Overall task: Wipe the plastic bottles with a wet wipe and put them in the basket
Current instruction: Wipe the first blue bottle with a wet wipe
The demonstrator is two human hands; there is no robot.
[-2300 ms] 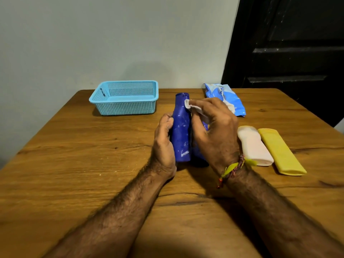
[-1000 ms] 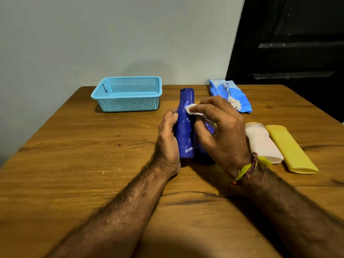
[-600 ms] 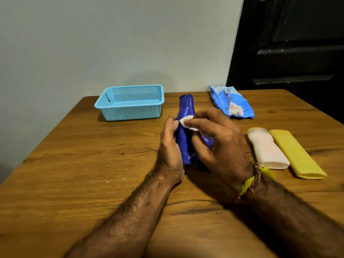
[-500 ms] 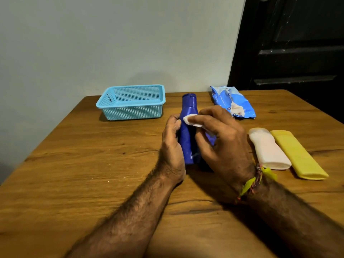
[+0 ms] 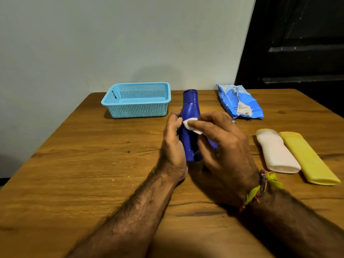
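A dark blue plastic bottle [image 5: 190, 110] stands on the wooden table [image 5: 74, 164] in the middle of the view. My left hand [image 5: 173, 144] grips its left side. My right hand [image 5: 221, 144] holds a white wet wipe [image 5: 191, 124] against the front of the bottle, just below the neck. To the right lie a white bottle [image 5: 275, 151] and a yellow bottle [image 5: 307, 157], side by side on the table. A light blue mesh basket [image 5: 137, 110] sits at the back left with nothing visible in it.
A blue wet-wipe pack [image 5: 240, 103], torn open, lies at the back right of the blue bottle. A pale wall runs behind the table. A dark door stands at the right rear.
My right hand has rubbed the wipe up and down the upper front of the blue bottle; it now sits slightly lower and further left. My left hand keeps its hold.
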